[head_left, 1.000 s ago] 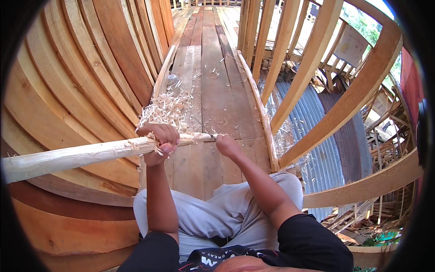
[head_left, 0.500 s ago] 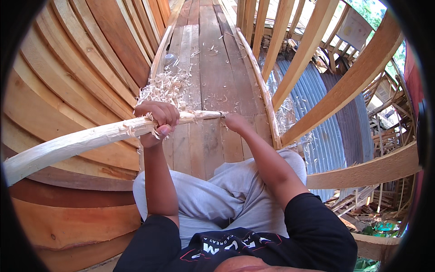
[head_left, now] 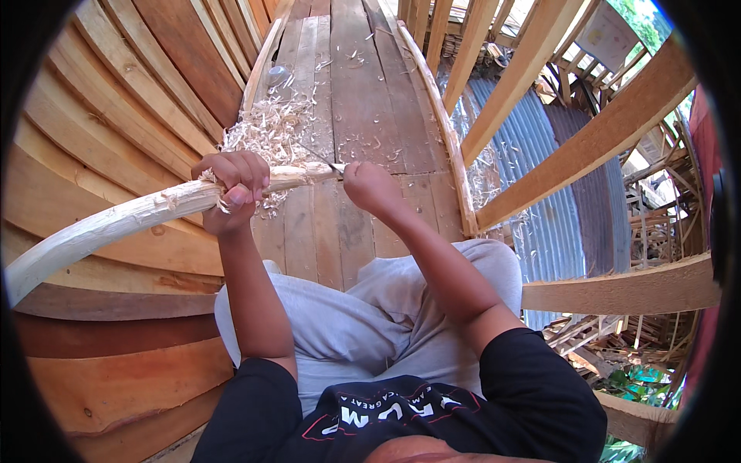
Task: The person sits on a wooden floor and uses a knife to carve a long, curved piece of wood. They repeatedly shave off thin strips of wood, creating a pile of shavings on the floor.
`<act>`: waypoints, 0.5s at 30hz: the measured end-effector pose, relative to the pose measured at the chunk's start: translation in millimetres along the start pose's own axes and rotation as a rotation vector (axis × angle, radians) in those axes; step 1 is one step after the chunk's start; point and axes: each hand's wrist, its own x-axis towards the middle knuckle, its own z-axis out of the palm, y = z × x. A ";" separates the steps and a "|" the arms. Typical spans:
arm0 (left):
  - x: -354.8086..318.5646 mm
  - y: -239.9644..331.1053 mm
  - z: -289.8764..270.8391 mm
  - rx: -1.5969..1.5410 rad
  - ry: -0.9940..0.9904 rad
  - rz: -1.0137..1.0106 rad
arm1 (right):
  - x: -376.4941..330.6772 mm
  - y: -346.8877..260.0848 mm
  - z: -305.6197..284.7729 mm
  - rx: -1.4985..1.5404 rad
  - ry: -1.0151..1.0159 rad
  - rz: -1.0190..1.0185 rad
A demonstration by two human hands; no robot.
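A long, pale, peeled wooden pole (head_left: 116,225) runs from the left edge to the middle of the view, its right end narrower. My left hand (head_left: 234,187) is wrapped round it, with curled shavings caught by the thumb. Beside the narrow end, my right hand (head_left: 372,187) is closed on a knife; the handle is hidden in the fist. The thin dark knife blade (head_left: 321,158) slants away to the left across the pole's tip. Just beyond the pole, a heap of wood shavings (head_left: 272,127) lies on the plank floor (head_left: 363,100).
Upright boards (head_left: 123,147) line the left side. To the right stand slanted wooden railing posts (head_left: 525,85), with corrugated metal sheets (head_left: 532,170) below. A small round clear object (head_left: 276,75) sits beyond the shavings. My crossed legs (head_left: 370,309) are close under my arms.
Both hands and the pole have shifted left and slightly farther away. The right hand has turned, and the knife blade now shows clearly, angled across the tip.
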 end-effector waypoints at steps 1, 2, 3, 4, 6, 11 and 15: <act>3.8 -1.8 0.3 -0.009 -0.032 -0.005 | 15.8 12.6 8.6 0.034 0.038 0.012; 9.5 -5.1 6.1 -0.033 -0.051 -0.010 | 36.2 38.8 16.3 0.055 0.076 0.038; 7.7 -9.2 10.2 -0.053 -0.068 -0.015 | 45.8 59.2 21.0 0.074 0.110 0.061; 2.2 -6.8 11.1 -0.050 -0.049 -0.030 | 42.2 63.5 24.6 0.073 0.098 0.057; 1.9 -6.0 8.7 -0.040 -0.029 -0.027 | 44.5 60.5 20.3 0.067 0.102 0.023; 5.0 -4.0 0.6 -0.019 -0.045 -0.005 | 17.4 20.7 5.5 -0.014 0.084 -0.075; 2.0 -5.8 4.6 -0.016 -0.041 -0.028 | 30.8 51.1 16.1 0.022 0.115 0.008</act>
